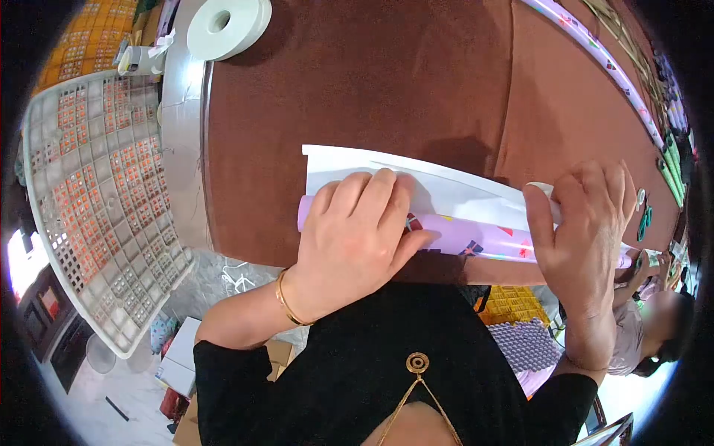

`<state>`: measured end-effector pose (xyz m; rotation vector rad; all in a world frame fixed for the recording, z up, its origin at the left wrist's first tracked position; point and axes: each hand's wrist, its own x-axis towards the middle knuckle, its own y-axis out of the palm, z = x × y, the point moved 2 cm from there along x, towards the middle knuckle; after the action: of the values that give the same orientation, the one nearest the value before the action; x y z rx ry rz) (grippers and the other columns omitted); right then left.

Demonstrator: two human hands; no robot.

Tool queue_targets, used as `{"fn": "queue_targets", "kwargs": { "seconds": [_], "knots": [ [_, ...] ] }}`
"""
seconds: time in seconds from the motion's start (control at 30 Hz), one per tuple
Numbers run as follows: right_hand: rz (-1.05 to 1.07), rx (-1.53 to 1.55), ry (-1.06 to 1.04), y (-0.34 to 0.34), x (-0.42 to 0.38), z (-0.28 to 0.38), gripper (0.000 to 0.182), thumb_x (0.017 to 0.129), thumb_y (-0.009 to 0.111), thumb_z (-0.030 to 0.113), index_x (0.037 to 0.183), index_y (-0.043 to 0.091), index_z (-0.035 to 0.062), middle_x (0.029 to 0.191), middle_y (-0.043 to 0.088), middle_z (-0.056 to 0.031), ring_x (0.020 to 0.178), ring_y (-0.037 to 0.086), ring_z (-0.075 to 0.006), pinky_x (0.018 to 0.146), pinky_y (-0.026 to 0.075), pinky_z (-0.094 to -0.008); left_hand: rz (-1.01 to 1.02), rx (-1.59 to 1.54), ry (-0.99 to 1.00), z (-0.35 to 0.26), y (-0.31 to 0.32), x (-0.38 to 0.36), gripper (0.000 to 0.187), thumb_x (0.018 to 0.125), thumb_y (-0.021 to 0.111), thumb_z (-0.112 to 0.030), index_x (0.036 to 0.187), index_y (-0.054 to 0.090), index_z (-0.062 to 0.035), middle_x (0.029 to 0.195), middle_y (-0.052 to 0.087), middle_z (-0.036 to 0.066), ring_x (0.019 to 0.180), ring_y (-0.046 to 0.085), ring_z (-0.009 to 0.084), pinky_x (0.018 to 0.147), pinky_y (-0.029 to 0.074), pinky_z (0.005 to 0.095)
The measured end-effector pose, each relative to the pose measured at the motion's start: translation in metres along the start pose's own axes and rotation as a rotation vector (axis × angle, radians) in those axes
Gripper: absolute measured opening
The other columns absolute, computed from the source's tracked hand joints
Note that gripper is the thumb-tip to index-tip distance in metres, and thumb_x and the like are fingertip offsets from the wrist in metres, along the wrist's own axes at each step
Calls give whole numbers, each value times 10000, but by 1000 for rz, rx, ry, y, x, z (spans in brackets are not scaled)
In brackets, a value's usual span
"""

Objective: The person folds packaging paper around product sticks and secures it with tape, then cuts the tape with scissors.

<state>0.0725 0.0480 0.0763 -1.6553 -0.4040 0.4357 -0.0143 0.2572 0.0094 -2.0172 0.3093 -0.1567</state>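
A roll of lilac wrapping paper [465,236] with coloured gift prints lies along the near table edge, its loose white underside [335,161] spread toward the far side. My left hand [353,227] is curled over the roll's left part, fingertips on the white side. Over the right end is my right hand [584,223], fingers bent. Between its thumb and fingers shows a rounded white piece, apparently a roll of white tape [541,190], mostly hidden by the hand. A narrow white strip [446,177] runs along the sheet toward that hand.
Large white tape rolls [223,28] sit at the far left of the brown-covered table [357,82]. A white plastic crate [111,208] stands left. At right are a long lilac roll [602,59], green scissors [645,221] and another person's arm [632,282].
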Motion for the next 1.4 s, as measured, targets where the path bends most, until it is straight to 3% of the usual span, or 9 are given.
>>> {"fn": "queue_targets", "kwargs": {
  "seconds": [0.13, 0.33, 0.43, 0.53, 0.67, 0.73, 0.93, 1.0, 1.4],
  "knots": [
    [12, 15, 9, 4, -1, 0, 313, 811, 705, 289, 767, 679, -20, 923, 605, -168, 1029, 521, -353, 1047, 311, -528, -66, 78, 60, -1, 0, 4, 508, 829, 721, -391, 1123, 652, 17, 1123, 566, 94, 999, 542, 218, 786, 420, 362],
    [9, -19, 16, 9, -3, 3, 271, 813, 704, 260, 793, 688, -10, 935, 588, -134, 1045, 532, -319, 1072, 309, -520, -30, 34, 37, -1, 7, 0, 556, 808, 731, -354, 1224, 637, 2, 1258, 555, 110, 1087, 539, 279, 919, 438, 411],
    [-3, -48, 7, 12, -4, 5, 272, 814, 704, 256, 818, 690, -16, 969, 592, -146, 1060, 531, -321, 1086, 303, -525, -96, 65, 97, 1, 8, 1, 515, 826, 718, -382, 1162, 653, 3, 1170, 571, 108, 1034, 550, 240, 820, 466, 360],
    [-1, -45, 10, 13, -4, 5, 284, 814, 708, 258, 835, 691, -25, 978, 593, -158, 1065, 529, -328, 1089, 300, -529, -72, 75, 103, 1, 6, 1, 508, 826, 719, -377, 1178, 650, -18, 1176, 566, 105, 1047, 546, 239, 809, 469, 364],
    [32, -58, 14, 14, -5, 7, 314, 815, 710, 279, 839, 685, -33, 983, 593, -161, 1077, 523, -339, 1091, 296, -532, -78, 94, 118, -1, 5, 1, 501, 832, 715, -373, 1197, 644, -37, 1187, 553, 105, 1065, 538, 246, 821, 470, 365],
    [25, -43, 22, 14, -5, 7, 319, 815, 710, 284, 838, 683, -32, 984, 594, -162, 1079, 522, -340, 1092, 295, -532, 10, 80, 87, -2, 2, 3, 503, 820, 714, -340, 1201, 634, -22, 1189, 538, 117, 1074, 531, 258, 830, 472, 366],
    [35, -67, 11, 17, -4, 6, 317, 815, 709, 286, 841, 684, -29, 988, 594, -161, 1078, 521, -340, 1095, 295, -527, 2, 52, 97, -10, 6, 8, 504, 766, 723, -287, 1156, 627, 17, 1186, 522, 132, 1086, 524, 267, 855, 472, 380],
    [11, -67, 8, 17, -3, 7, 385, 806, 679, 367, 816, 693, -18, 939, 589, -165, 1054, 509, -352, 1081, 297, -531, -10, 36, 84, -11, 7, 8, 496, 766, 730, -289, 1144, 631, 17, 1196, 524, 134, 1090, 523, 270, 860, 473, 385],
    [66, -34, 45, 16, -5, 5, 319, 806, 717, 289, 825, 697, -29, 976, 606, -158, 1094, 521, -339, 1096, 291, -520, -46, 36, 119, -7, 12, 5, 497, 791, 749, -347, 1120, 652, 12, 1353, 508, 186, 1212, 505, 319, 910, 484, 420]
  ]
}}
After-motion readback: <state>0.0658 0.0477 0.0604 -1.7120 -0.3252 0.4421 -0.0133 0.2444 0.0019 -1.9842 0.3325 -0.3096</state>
